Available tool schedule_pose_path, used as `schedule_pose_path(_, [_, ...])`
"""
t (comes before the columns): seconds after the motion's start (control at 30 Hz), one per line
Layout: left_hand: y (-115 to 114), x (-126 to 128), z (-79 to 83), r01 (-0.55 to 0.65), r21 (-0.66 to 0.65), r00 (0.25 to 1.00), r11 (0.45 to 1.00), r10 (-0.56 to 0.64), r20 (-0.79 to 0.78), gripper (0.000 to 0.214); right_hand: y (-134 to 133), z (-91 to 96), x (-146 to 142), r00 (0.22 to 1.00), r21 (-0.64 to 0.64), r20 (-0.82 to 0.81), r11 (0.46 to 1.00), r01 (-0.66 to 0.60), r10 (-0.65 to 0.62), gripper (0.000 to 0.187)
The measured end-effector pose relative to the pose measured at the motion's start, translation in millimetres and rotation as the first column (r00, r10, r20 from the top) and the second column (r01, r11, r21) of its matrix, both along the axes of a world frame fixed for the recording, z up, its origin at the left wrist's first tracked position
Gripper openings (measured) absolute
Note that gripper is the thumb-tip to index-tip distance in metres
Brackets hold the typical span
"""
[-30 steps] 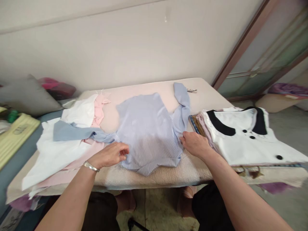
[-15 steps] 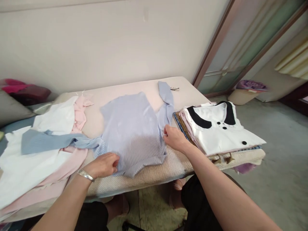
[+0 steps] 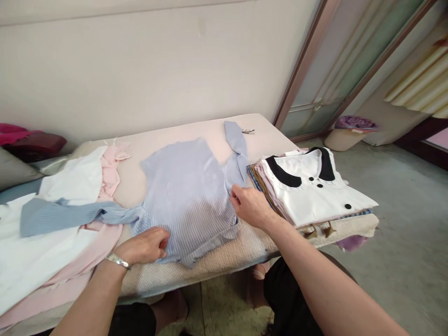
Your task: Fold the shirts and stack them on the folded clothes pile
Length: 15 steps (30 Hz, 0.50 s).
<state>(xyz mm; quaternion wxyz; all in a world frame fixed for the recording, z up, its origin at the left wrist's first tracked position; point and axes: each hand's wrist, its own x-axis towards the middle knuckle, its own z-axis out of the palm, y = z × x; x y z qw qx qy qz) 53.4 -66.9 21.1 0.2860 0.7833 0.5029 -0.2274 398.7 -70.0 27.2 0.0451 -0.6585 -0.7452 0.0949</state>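
Observation:
A light blue ribbed sweater point(image 3: 185, 186) lies spread on the padded bench, its body in the middle and its sleeves out to either side. One sleeve stretches left over white and pink clothes; the other points toward the wall. My left hand point(image 3: 149, 245), with a silver bracelet at the wrist, is closed on the sweater's left edge near the front. At the opposite edge, my right hand point(image 3: 252, 205) pinches the fabric close to the right sleeve. The fingertips of both hands are partly hidden.
To the right stands a pile of folded clothes, topped by a white shirt point(image 3: 315, 191) with a black collar. White and pink garments point(image 3: 52, 252) cover the left end. Glasses point(image 3: 248, 131) lie at the back. A lined bin point(image 3: 346, 137) stands on the floor.
The whole view has shifted slightly, so things sit a little further left. Both hands stay at the sweater's edges, and its front hem has changed shape only slightly.

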Motion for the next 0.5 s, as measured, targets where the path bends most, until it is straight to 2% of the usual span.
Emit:
schedule_pose_path(0.1, [-2, 1, 3.7, -0.023, 0.001, 0.999, 1.0, 0.023, 0.043, 0.009, -4, -3.4, -8, 0.978, -0.168, -0.035, 0.964, -0.206, 0.204, 0.017])
schedule_pose_path(0.2, [-3, 3, 2.8, -0.032, 0.04, 0.999, 0.999, 0.031, 0.029, 0.01, -5, -7.6, -5, 0.977, -0.307, 0.009, 0.93, -0.201, 0.214, 0.012])
schedule_pose_path(0.3, [0, 8, 2.7, -0.052, 0.067, 0.997, 0.996, 0.048, 0.052, 0.012, -5, -10.2, 5, 0.98, -0.286, -0.015, 0.939, -0.192, 0.196, 0.011])
schedule_pose_path(0.4, [7, 15, 4.3, -0.102, 0.162, 0.986, 0.982, 0.078, 0.147, 0.015, -4, -15.9, 9, 0.99, -0.186, -0.036, 0.973, -0.138, 0.133, 0.017])
schedule_pose_path(0.5, [11, 21, 0.8, -0.142, 0.249, 0.982, 0.958, 0.105, 0.156, 0.016, 8, -23.9, -3, 0.984, -0.095, -0.163, 0.992, -0.085, 0.069, 0.027])
